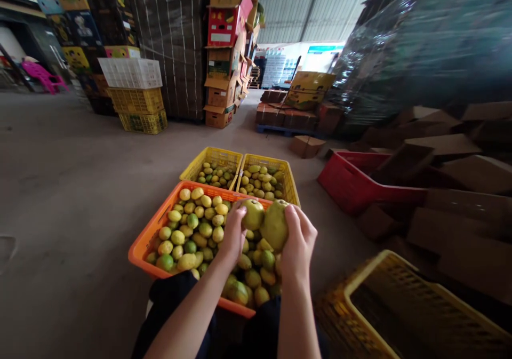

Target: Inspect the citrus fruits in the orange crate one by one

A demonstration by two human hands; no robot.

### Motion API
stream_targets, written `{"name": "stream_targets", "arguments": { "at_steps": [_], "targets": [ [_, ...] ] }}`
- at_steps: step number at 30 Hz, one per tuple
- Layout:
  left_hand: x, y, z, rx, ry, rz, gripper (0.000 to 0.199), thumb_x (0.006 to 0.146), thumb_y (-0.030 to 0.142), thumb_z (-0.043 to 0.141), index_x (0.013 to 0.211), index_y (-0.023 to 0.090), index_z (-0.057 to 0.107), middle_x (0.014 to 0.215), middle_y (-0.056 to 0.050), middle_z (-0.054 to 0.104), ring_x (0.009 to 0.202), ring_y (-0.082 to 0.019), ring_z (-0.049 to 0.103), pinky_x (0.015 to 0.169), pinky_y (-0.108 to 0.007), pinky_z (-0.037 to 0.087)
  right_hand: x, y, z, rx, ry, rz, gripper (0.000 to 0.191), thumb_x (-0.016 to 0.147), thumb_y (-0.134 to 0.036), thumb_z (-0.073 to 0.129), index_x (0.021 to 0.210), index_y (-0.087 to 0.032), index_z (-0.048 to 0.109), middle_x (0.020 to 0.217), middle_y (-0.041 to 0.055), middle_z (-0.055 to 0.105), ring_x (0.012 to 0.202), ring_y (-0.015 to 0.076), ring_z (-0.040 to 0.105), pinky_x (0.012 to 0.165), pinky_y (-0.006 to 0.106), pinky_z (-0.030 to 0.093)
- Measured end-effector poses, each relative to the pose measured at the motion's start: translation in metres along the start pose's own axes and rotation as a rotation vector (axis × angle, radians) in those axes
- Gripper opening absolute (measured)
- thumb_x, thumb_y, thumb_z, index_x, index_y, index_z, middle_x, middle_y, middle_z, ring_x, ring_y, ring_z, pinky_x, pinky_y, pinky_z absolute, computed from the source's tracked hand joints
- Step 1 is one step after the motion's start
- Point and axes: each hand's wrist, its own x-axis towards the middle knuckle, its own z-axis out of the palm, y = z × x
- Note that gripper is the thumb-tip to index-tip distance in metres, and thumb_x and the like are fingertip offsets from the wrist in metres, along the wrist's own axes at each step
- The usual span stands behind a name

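Observation:
Both my hands are raised over an orange crate (146,233) heaped with yellow and green lemons (206,230). My left hand (234,233) is closed on a round yellow-green lemon (253,215). In my right hand (299,239) is a larger, bumpy yellow-green lemon (275,225), its far side turned up. The two fruits are side by side, nearly touching. Beyond the orange crate, two yellow crates (290,180) hold more lemons, most of them small.
To the right lies a red crate (352,188) beside piled cardboard boxes (444,145). A yellow crate (352,300) stands close at my lower right. Farther back are stacked fruit boxes (222,73), white and yellow crates (138,100), and a loaded pallet (284,116).

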Motion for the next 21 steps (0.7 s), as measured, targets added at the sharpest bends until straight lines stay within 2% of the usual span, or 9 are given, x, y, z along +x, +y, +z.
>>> {"name": "stream_targets", "arguments": {
  "at_steps": [2, 6, 9, 12, 17, 21],
  "targets": [
    [-0.001, 0.002, 0.006, -0.04, -0.016, -0.014, 0.025, 0.069, 0.039, 0.058, 0.085, 0.019, 0.063, 0.091, -0.004, 0.07, 0.101, -0.023, 0.064, 0.08, -0.028, 0.051, 0.0, -0.003, -0.004, -0.049, 0.017, -0.047, 0.035, 0.081, -0.05, 0.059, 0.079, -0.018, 0.07, 0.08, 0.0046, 0.069, 0.077, 0.0216, 0.062, 0.072, 0.032, 0.049],
    [0.002, 0.005, 0.012, -0.136, 0.134, -0.035, 0.027, 0.074, 0.044, 0.052, 0.083, 0.02, 0.061, 0.079, -0.002, 0.066, 0.08, -0.018, 0.065, 0.072, -0.029, 0.05, 0.0, -0.003, -0.015, -0.204, -0.025, -0.166, 0.028, 0.08, -0.046, 0.062, 0.084, -0.019, 0.072, 0.077, 0.0031, 0.07, 0.073, 0.0212, 0.062, 0.068, 0.031, 0.048],
    [0.003, 0.006, 0.012, -0.123, 0.151, 0.075, 0.026, 0.076, 0.044, 0.051, 0.075, 0.019, 0.06, 0.073, 0.0, 0.062, 0.069, -0.014, 0.062, 0.066, -0.024, 0.047, -0.001, 0.008, -0.019, -0.256, -0.015, -0.256, 0.028, 0.079, -0.044, 0.061, 0.088, -0.02, 0.072, 0.078, 0.0034, 0.071, 0.071, 0.0221, 0.063, 0.068, 0.033, 0.049],
    [0.002, 0.004, 0.011, -0.044, 0.116, 0.164, 0.029, 0.077, 0.045, 0.05, 0.068, 0.019, 0.058, 0.068, 0.0, 0.059, 0.064, -0.012, 0.058, 0.063, -0.023, 0.045, -0.005, 0.022, -0.011, -0.171, 0.0, -0.299, 0.03, 0.082, -0.044, 0.056, 0.09, -0.02, 0.073, 0.083, 0.0052, 0.073, 0.077, 0.0253, 0.066, 0.073, 0.036, 0.05],
    [0.002, 0.009, 0.005, 0.051, 0.132, 0.255, 0.033, 0.079, 0.045, 0.044, 0.063, 0.02, 0.059, 0.066, -0.001, 0.059, 0.065, -0.014, 0.058, 0.068, -0.025, 0.046, -0.012, 0.03, 0.01, 0.005, -0.108, -0.283, 0.042, 0.088, -0.046, 0.041, 0.084, -0.022, 0.075, 0.087, 0.0059, 0.074, 0.087, 0.0282, 0.068, 0.077, 0.038, 0.05],
    [0.002, 0.016, 0.0, 0.125, 0.07, 0.38, 0.033, 0.079, 0.041, 0.045, 0.061, 0.019, 0.062, 0.065, -0.002, 0.06, 0.071, -0.017, 0.061, 0.074, -0.027, 0.047, -0.014, 0.033, 0.012, 0.066, -0.118, -0.305, 0.041, 0.088, -0.044, 0.041, 0.086, -0.022, 0.076, 0.084, 0.0069, 0.073, 0.084, 0.0278, 0.068, 0.078, 0.039, 0.05]
  ]
}}
